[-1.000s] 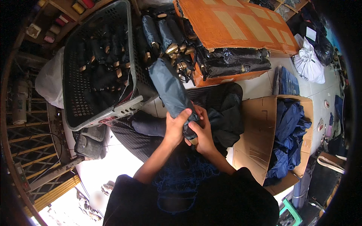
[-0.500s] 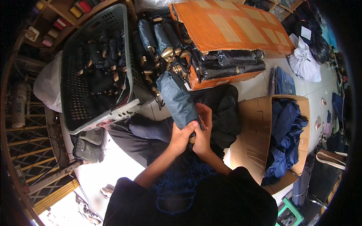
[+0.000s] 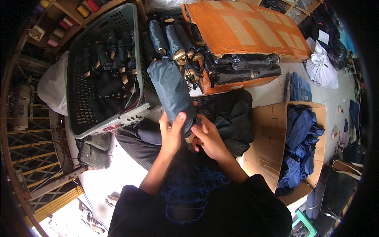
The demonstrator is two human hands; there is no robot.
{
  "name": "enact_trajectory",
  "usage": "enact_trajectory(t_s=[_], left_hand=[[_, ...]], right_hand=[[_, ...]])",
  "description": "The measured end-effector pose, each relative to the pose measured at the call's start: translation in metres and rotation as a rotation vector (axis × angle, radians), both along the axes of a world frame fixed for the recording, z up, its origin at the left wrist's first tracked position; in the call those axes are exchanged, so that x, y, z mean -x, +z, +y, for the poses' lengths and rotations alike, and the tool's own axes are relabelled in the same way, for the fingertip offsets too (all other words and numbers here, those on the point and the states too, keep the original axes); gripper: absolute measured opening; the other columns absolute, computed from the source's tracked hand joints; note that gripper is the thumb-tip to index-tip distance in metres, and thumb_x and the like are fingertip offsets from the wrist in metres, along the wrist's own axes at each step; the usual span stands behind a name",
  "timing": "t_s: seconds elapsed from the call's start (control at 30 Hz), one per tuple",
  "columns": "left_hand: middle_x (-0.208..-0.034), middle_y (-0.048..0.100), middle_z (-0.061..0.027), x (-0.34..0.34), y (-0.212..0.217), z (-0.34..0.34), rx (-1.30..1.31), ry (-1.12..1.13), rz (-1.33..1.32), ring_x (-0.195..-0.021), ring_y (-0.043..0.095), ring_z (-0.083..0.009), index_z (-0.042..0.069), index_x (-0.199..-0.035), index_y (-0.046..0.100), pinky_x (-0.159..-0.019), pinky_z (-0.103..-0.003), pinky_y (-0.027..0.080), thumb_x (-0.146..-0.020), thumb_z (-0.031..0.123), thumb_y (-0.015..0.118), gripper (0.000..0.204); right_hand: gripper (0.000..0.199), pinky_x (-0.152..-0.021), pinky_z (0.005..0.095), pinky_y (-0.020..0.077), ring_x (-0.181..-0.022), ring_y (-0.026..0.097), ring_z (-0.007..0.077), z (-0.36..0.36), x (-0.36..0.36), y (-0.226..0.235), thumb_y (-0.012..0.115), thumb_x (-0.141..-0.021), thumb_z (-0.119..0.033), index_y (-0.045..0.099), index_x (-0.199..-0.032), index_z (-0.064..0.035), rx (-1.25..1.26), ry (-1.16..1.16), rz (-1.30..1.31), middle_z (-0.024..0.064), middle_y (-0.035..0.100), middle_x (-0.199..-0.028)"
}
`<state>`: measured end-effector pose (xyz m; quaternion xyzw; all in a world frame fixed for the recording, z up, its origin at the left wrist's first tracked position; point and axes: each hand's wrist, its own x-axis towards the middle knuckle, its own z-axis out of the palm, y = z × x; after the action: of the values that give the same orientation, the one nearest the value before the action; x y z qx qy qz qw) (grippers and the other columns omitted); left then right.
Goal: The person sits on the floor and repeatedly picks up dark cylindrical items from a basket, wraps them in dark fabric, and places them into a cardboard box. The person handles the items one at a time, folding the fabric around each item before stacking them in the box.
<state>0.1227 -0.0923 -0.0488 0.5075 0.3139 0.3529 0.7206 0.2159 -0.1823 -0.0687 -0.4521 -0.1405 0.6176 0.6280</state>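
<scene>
one umbrella [image 3: 170, 87] in l hand [image 3: 170, 138], r hand [image 3: 209, 139] prob. touching lower end

Surroundings: shelf, floor and sides

Upper left: thread spools [image 3: 83, 10] on a wooden shelf [image 3: 65, 10]. Below, a pale plastic bag [image 3: 53, 87] near a metal grate [image 3: 59, 205]. Right: cardboard box [image 3: 266, 138], open, blue cloth [image 3: 298, 138] inside. Beyond it, a white sack [image 3: 321, 67], gathered at the top, just beside a black bag [image 3: 338, 55]. Lower right: green stool [image 3: 306, 220], partly visible.
</scene>
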Motion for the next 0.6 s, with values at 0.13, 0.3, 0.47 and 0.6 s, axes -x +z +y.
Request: enact_trajectory(t_s=[0.13,0.3,0.47,0.6], left_hand=[[-0.102,0.06,-0.0223,-0.003,-0.004,0.011,0.244,-0.202,-0.411,-0.08,0.065,-0.0267,-0.01,-0.115,0.047,-0.068,-0.036,0.056,-0.089,0.037,0.061,0.056],[-0.09,0.062,-0.0153,-0.008,-0.005,0.01,0.29,-0.136,-0.348,-0.076,0.064,-0.0224,-0.006,-0.103,0.053,-0.064,-0.034,0.054,-0.088,0.036,0.063,0.046],[-0.08,0.062,-0.0028,-0.009,-0.019,-0.017,0.095,0.035,0.054,-0.068,0.059,-0.0123,0.001,-0.091,0.06,-0.061,-0.027,0.049,-0.088,0.032,0.066,0.032],[-0.091,0.062,-0.0069,-0.006,-0.032,-0.019,0.248,-0.038,-0.081,-0.081,0.06,-0.0143,0.001,-0.1,0.057,-0.072,-0.028,0.049,-0.09,0.034,0.063,0.035]], right_hand=[[0.03,-0.049,0.0199,0.0429,-0.063,0.055,0.0068,-0.002,-0.003,-0.012,0.055,-0.094,-0.017,0.046,-0.119,-0.0044,-0.049,0.132,0.13,0.0009,0.056,-0.085],[0.031,-0.049,0.0193,0.0395,-0.065,0.054,0.0062,0.004,0.006,-0.005,0.054,-0.095,-0.018,0.044,-0.122,-0.0086,0.044,-0.043,0.072,-0.0013,0.056,-0.092],[0.027,-0.05,0.0189,0.0426,-0.075,0.056,0.0062,0.001,0.002,-0.007,0.054,-0.093,-0.015,0.045,-0.118,-0.0086,0.039,-0.117,0.01,0.0003,0.054,-0.099],[0.028,-0.054,0.0188,0.0428,-0.084,0.054,0.0069,0.001,0.004,-0.013,0.057,-0.091,-0.011,0.044,-0.116,-0.0072,0.103,-0.187,0.1,0.004,0.05,-0.107]])
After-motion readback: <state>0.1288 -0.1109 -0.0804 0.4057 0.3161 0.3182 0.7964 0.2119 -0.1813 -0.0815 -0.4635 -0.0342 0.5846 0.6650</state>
